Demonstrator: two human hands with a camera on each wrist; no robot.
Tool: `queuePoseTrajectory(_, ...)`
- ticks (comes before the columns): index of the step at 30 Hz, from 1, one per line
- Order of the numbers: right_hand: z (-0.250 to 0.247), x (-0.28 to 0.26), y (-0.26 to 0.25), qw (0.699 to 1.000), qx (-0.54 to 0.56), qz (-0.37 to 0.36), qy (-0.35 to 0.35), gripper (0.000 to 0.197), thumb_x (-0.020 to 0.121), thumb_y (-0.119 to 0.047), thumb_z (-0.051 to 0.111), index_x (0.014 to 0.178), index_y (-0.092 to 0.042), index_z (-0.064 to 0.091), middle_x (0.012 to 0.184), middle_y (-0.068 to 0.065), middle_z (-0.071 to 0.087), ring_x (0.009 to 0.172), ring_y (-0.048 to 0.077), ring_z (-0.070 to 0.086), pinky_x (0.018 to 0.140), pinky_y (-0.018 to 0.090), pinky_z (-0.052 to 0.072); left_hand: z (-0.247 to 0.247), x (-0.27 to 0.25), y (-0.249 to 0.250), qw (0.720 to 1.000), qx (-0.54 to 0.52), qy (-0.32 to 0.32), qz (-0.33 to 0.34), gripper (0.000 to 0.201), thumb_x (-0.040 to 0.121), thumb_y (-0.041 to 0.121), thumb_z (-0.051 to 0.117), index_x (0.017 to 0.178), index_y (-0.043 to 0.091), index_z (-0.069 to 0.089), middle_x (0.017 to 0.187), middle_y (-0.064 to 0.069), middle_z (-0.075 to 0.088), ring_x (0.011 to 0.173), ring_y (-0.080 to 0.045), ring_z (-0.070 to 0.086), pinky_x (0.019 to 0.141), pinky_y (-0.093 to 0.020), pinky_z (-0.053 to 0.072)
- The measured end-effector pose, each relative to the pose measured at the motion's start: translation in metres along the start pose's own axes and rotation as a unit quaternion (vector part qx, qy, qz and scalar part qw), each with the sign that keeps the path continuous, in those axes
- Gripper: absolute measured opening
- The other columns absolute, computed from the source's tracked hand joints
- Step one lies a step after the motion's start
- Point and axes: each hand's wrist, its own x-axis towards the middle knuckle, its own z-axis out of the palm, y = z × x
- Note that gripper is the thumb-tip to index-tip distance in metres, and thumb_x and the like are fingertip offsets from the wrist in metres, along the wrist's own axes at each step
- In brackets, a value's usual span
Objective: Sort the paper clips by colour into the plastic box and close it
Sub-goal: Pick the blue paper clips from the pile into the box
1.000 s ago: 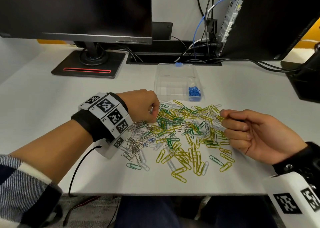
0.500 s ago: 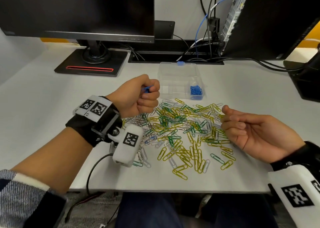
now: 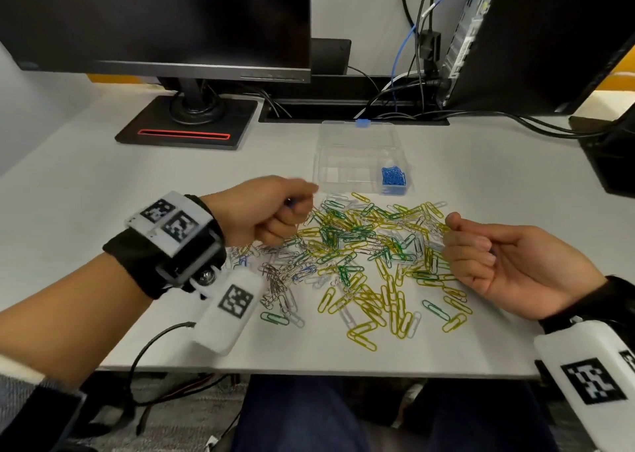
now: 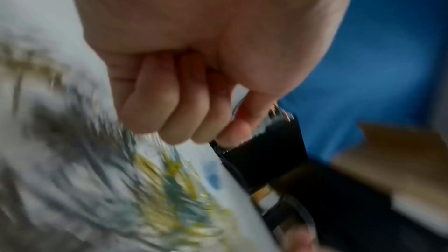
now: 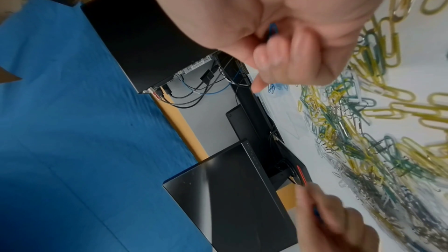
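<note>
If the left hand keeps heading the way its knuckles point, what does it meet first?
Probably the near wall of the clear plastic box. The left hand, fist pinching something blue, points right and slightly away, with only bare desk between. Its height above the desk is unclear, so it may pass over the rim.

- A loose heap of wire paper clips lies on the flat desk top, toward its near edge.
- A clear plastic box with compartments sits just beyond the heap; a small cluster of clips rests in its near right compartment.
- The left hand is at the heap's far left edge.
- The right hand is at the heap's right side.
- A flat monitor base stands far left.
</note>
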Motion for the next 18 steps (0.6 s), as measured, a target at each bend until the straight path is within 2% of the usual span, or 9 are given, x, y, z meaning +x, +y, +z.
queuePoseTrajectory(1,0.0,-0.001,0.0,1.0,-0.017,0.006,-0.005,0.01,0.089,-0.007,0.053,0.089,-0.012,0.062,0.062,-0.008,0.025,0.05,0.008,0.024,0.043,0.024,0.03,0.003,-0.004,-0.001,0.984,0.173,0.031,0.026,0.047,0.099,0.041,0.044,0.059,0.016,0.047,0.048,0.004,0.025,0.042,-0.014,0.017,0.038,-0.02,0.017)
queuePoseTrajectory(3,0.004,-0.002,0.0,0.997,-0.073,-0.015,0.037,0.006,0.081,-0.01,0.06,0.083,-0.015,0.062,0.058,-0.009,0.016,0.047,0.008,0.012,0.037,0.021,0.019,0.008,-0.01,-0.004,0.887,0.453,0.063,0.069,0.039,0.091,0.048,0.058,0.065,0.018,0.061,0.048,0.008,0.041,0.041,-0.008,0.035,0.044,-0.02,0.027)
queuePoseTrajectory(4,0.007,-0.003,-0.001,0.992,-0.102,-0.031,0.06,0.005,0.075,-0.013,0.062,0.079,-0.017,0.061,0.058,-0.01,0.012,0.047,0.008,0.007,0.035,0.02,0.012,0.009,-0.013,-0.006,0.849,0.518,0.067,0.076,0.03,0.087,0.047,0.064,0.07,0.022,0.064,0.051,0.009,0.046,0.044,-0.004,0.042,0.046,-0.018,0.029)
queuePoseTrajectory(5,0.01,-0.004,-0.001,0.988,-0.127,-0.042,0.072,0.007,0.071,-0.016,0.063,0.077,-0.017,0.06,0.058,-0.01,0.01,0.047,0.008,0.005,0.036,0.02,0.009,0.01,-0.015,-0.009,0.832,0.545,0.067,0.077,0.021,0.085,0.043,0.067,0.073,0.025,0.066,0.055,0.011,0.047,0.048,-0.001,0.045,0.048,-0.017,0.029)
queuePoseTrajectory(9,0.017,-0.007,0.001,0.983,-0.149,-0.066,0.084,0.002,0.074,-0.017,0.06,0.076,-0.017,0.062,0.059,-0.009,0.008,0.046,0.008,0.004,0.037,0.02,0.007,0.015,-0.014,-0.015,0.831,0.547,0.058,0.081,0.009,0.083,0.032,0.071,0.079,0.024,0.07,0.057,0.013,0.046,0.052,0.01,0.047,0.047,-0.012,0.029)
queuePoseTrajectory(11,0.015,-0.008,0.001,0.981,-0.155,-0.073,0.094,0.011,0.082,-0.017,0.054,0.075,-0.017,0.062,0.06,-0.009,0.007,0.047,0.008,0.004,0.037,0.02,0.007,0.017,-0.013,-0.016,0.829,0.549,0.063,0.086,0.01,0.083,0.032,0.071,0.08,0.022,0.07,0.059,0.012,0.046,0.053,0.012,0.047,0.047,-0.01,0.033)
queuePoseTrajectory(13,0.014,-0.009,0.0,0.98,-0.158,-0.072,0.096,0.013,0.083,-0.017,0.053,0.074,-0.016,0.062,0.06,-0.009,0.007,0.047,0.008,0.004,0.036,0.019,0.008,0.018,-0.012,-0.016,0.824,0.556,0.067,0.086,0.011,0.084,0.033,0.07,0.081,0.022,0.07,0.06,0.012,0.046,0.051,0.008,0.047,0.047,-0.01,0.032)
queuePoseTrajectory(16,0.016,-0.009,0.0,0.981,-0.159,-0.071,0.079,0.002,0.073,-0.018,0.061,0.074,-0.017,0.063,0.059,-0.009,0.008,0.046,0.008,0.005,0.034,0.019,0.01,0.022,-0.012,-0.016,0.819,0.563,0.071,0.085,0.012,0.083,0.034,0.07,0.082,0.022,0.069,0.06,0.012,0.047,0.05,0.0,0.045,0.047,-0.013,0.029)
queuePoseTrajectory(18,0.017,-0.009,0.0,0.981,-0.16,-0.075,0.078,0.003,0.071,-0.018,0.063,0.073,-0.017,0.063,0.059,-0.009,0.007,0.047,0.008,0.004,0.035,0.019,0.01,0.025,-0.012,-0.016,0.818,0.564,0.08,0.083,0.015,0.082,0.037,0.071,0.082,0.022,0.069,0.06,0.011,0.048,0.051,-0.003,0.044,0.05,-0.015,0.031)
